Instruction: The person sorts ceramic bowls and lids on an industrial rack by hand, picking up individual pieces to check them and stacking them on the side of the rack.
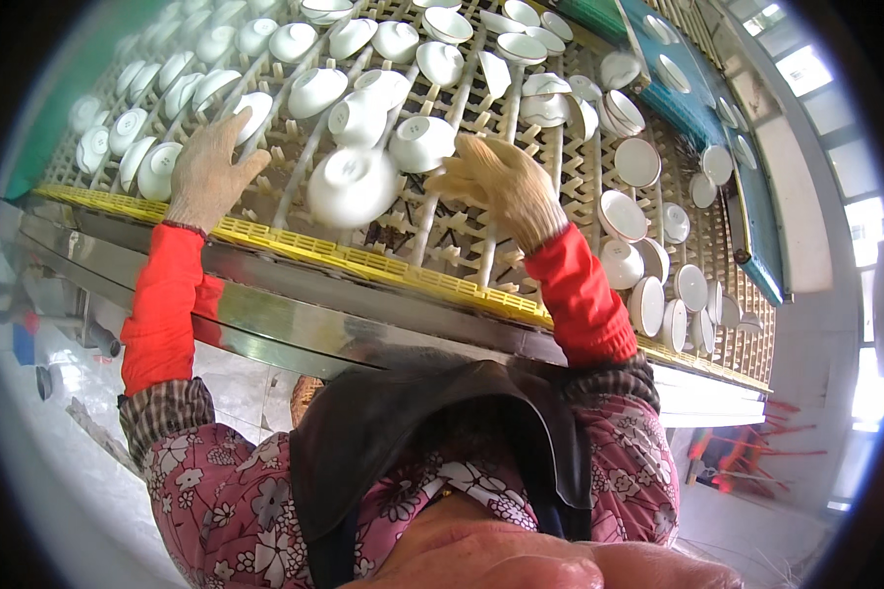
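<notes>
My left hand [210,173], in a tan knitted work glove, is above the near left part of a slatted conveyor rack [394,250]. Its thumb and fingers are apart, with the fingertips by a tilted white bowl [253,118]; whether they touch is unclear. My right hand [502,182], gloved alike, has bent, spread fingers just right of an upturned white bowl [421,144]. Contact there cannot be made out. Between my hands a larger-looking white bowl [353,188] shows base up and blurred. Behind it another bowl [357,119] leans on its side.
Several white bowls [637,162] lie tilted across the rack to the right. A yellow plastic edge strip [383,269] and a steel rail [287,324] run along the near side. A teal sloping panel [696,110] with bowls on it stands at the far right.
</notes>
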A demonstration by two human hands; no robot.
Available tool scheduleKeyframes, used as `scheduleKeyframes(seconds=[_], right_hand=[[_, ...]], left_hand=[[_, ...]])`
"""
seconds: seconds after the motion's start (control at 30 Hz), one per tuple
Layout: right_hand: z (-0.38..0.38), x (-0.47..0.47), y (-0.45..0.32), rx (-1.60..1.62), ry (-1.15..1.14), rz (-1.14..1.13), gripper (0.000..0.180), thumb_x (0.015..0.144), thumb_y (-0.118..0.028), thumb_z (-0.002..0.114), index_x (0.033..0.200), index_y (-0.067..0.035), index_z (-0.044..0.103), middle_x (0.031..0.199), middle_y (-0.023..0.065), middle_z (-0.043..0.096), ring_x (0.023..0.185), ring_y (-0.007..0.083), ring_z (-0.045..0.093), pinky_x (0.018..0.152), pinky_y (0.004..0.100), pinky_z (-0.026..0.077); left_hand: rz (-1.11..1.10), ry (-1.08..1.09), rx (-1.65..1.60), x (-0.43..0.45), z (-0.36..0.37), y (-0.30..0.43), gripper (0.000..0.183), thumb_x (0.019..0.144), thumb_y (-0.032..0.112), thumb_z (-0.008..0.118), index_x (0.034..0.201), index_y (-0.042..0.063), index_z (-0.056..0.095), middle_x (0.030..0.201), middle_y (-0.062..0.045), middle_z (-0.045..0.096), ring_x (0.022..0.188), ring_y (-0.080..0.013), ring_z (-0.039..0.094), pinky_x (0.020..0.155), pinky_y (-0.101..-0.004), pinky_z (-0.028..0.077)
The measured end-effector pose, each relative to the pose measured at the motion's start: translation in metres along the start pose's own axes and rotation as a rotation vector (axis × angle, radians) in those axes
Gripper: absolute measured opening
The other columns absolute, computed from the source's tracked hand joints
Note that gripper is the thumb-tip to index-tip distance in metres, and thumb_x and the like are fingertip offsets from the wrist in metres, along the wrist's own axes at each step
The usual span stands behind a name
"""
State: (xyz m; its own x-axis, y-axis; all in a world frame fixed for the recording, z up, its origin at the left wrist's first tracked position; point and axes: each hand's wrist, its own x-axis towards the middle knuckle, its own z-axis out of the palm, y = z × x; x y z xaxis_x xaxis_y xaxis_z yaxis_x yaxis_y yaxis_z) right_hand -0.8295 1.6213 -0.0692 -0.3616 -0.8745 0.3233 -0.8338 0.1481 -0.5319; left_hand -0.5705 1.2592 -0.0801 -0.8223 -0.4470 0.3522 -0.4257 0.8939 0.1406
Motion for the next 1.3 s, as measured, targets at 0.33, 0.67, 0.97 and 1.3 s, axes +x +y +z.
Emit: scheduleKeyframes(seconds=[0.33,0.67,0.97,1.3], right_hand=[[-0.098,-0.119,0.117,-0.912,0.271,0.399,0.072,0.099,-0.051,0.081,0.148,-0.001,0.068,0.131,0.0257,0.079,0.121,0.0420,0.076,0.105,0.0501,0.059],[-0.098,-0.110,0.133,-0.469,0.076,0.684,0.057,0.104,-0.054,0.072,0.124,-0.001,0.079,0.116,0.0277,0.079,0.104,0.0468,0.077,0.092,0.0539,0.060],[-0.038,0.051,0.078,-0.256,0.318,0.110,0.028,0.102,-0.017,0.081,0.121,0.001,0.069,0.108,0.0120,0.079,0.104,0.0308,0.080,0.091,0.0348,0.065],[-0.091,-0.050,0.144,-0.455,0.319,0.517,0.072,0.097,-0.057,0.082,0.148,-0.006,0.071,0.130,0.0256,0.079,0.121,0.0441,0.076,0.102,0.0506,0.060]], left_hand=[[0.046,-0.056,-0.092,0.051,0.016,0.124,0.096,0.095,0.061,0.082,0.167,0.006,0.052,0.155,-0.021,0.067,0.138,-0.0370,0.068,0.116,-0.0466,0.055],[-0.182,-0.119,0.184,0.097,0.081,0.158,0.066,0.104,0.029,0.067,0.167,0.016,0.050,0.141,-0.020,0.071,0.122,-0.0411,0.076,0.100,-0.0568,0.063],[-0.013,0.459,0.130,0.087,0.036,0.060,0.059,0.100,0.003,0.056,0.159,0.012,0.058,0.132,-0.020,0.076,0.126,-0.0422,0.072,0.105,-0.0549,0.057],[-0.199,-0.394,0.136,0.058,-0.008,0.130,0.078,0.093,0.047,0.074,0.159,0.007,0.063,0.143,-0.025,0.073,0.133,-0.0418,0.069,0.116,-0.0488,0.052]])
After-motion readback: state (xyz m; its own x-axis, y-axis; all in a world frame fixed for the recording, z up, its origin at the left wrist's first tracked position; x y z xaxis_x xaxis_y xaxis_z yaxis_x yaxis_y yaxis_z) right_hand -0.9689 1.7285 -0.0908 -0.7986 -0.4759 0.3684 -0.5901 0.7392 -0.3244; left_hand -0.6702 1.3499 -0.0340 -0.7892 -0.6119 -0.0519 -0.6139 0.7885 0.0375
